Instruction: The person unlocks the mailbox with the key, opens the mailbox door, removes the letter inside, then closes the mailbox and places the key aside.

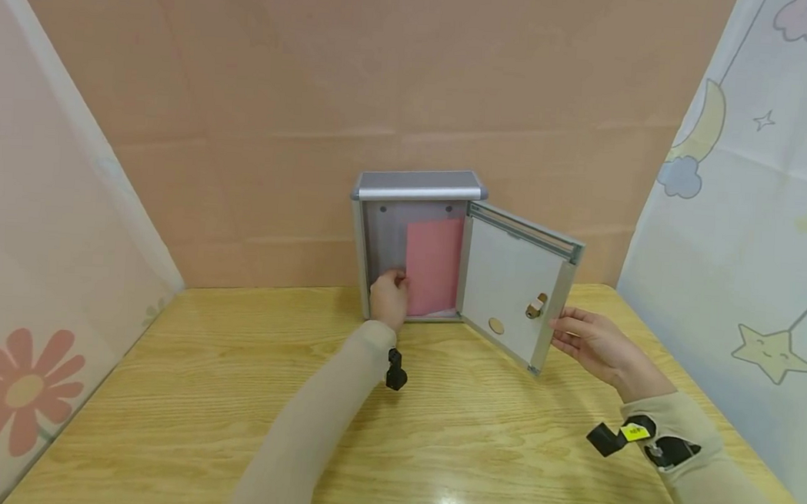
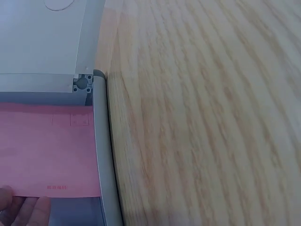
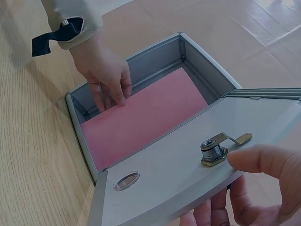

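A grey metal mailbox stands upright against the back wall, its white door swung out to the right. Inside, a pink envelope stands along the hinge side; small printed marks show on it in the left wrist view. My left hand reaches into the box and pinches the left edge of the envelope between thumb and fingers, seen clearly in the right wrist view. With thumb inside and fingers outside, my right hand holds the door's free edge near the cam lock.
The mailbox rests at the back of a wood-grain table. Behind it hangs a plain tan backdrop. Printed cloths hang along both sides. A small round window sits low in the door.
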A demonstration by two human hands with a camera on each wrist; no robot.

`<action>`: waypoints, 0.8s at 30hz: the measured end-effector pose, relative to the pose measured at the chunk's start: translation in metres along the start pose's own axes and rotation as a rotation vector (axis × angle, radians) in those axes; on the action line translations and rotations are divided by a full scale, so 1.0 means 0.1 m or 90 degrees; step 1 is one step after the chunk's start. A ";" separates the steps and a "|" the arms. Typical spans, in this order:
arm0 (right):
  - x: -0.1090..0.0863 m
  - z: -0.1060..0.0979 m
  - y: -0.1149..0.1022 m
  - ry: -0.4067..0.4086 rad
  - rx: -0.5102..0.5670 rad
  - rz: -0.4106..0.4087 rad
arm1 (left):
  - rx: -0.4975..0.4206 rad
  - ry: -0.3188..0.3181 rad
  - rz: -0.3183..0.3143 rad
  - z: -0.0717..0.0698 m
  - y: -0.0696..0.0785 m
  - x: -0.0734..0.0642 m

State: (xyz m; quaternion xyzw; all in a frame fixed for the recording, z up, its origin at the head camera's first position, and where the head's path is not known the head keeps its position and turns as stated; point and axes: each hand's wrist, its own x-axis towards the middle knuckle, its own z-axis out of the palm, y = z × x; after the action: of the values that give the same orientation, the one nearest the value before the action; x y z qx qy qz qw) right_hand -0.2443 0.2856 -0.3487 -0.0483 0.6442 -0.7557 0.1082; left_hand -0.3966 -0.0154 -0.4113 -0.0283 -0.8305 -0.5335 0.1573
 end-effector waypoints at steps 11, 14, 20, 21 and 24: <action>0.00 0.01 0.01 -0.001 0.000 -0.001 | -0.034 -0.008 0.055 -0.27 0.06 -0.01; 0.00 0.00 0.01 0.001 -0.001 -0.002 | -0.050 -0.038 0.065 -0.39 0.09 -0.03; -0.01 0.00 0.01 -0.002 0.005 -0.004 | -0.080 -0.120 0.015 -0.66 0.11 -0.16; -0.01 0.00 0.01 -0.002 0.006 -0.004 | -0.096 -0.134 0.000 -0.71 0.11 -0.19; -0.01 0.01 0.00 -0.003 0.008 -0.004 | -0.149 -0.182 -0.050 -0.88 0.08 -0.30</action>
State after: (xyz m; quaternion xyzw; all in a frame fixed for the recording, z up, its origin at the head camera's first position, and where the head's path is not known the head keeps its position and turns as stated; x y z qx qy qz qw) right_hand -0.2431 0.2853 -0.3490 -0.0514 0.6390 -0.7599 0.1074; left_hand -0.3457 -0.0868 -0.3793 -0.0897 -0.7773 -0.6225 0.0124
